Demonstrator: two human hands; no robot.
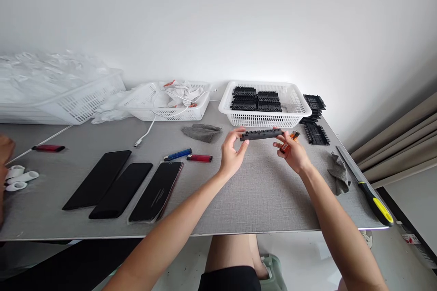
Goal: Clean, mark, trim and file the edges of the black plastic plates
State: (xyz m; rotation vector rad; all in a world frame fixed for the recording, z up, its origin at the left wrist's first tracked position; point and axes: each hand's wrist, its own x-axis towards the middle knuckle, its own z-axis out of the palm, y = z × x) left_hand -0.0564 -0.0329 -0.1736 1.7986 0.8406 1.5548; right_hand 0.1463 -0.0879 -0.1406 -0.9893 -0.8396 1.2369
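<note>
My left hand (233,153) pinches the left end of a black plastic piece (261,134) with a toothed edge, held nearly edge-on above the table. The fingers of my right hand (292,153) grip the same piece at its right end. Tucked in my right hand is also an orange lighter (286,145), its metal end pointing up and right. Behind the hands stands a white basket (266,121) with several similar black pieces (256,100) stacked inside. More black toothed pieces (317,134) lie on the table to the basket's right.
A file (370,195) with a yellow-black handle and a grey cloth (338,173) lie at right. Left are a blue lighter (178,154), a red lighter (200,158), several dark phones (155,192) and another basket (170,112). A person's hand (5,150) shows at far left.
</note>
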